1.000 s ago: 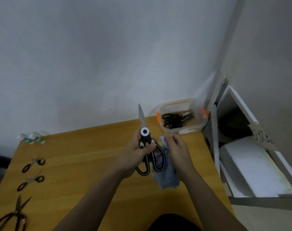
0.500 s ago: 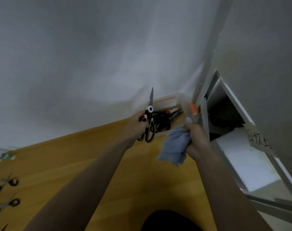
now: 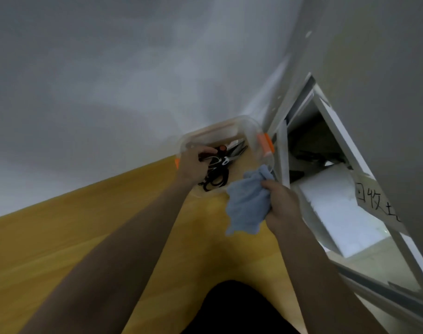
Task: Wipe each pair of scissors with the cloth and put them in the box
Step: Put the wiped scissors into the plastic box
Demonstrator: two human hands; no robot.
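— From the head camera, what do we have at the far corner of the smooth yellow wooden table [image 3: 90, 227]?

— We see the clear plastic box with rounded corners and orange clips [image 3: 251, 131], standing against the pale wall. Inside it lies a heap of black-handled scissors with steel blades [image 3: 220, 169], blades pointing right.

— And our left hand [image 3: 193, 165]?

— It reaches over the box's near rim, fingers curled down onto the black handles; we cannot tell whether it grips them or only rests there (the picture is blurred just at that spot).

— The right hand [image 3: 281, 203]?

— It clutches the soft, crumpled blue-grey cloth [image 3: 247, 203], fingers wrapped round one bunched edge, the rest hanging in folds just beside the box's near right corner, above the table.

— To the right?

— A white metal frame [image 3: 326, 121], with a paper label bearing black handwritten characters [image 3: 374, 201].
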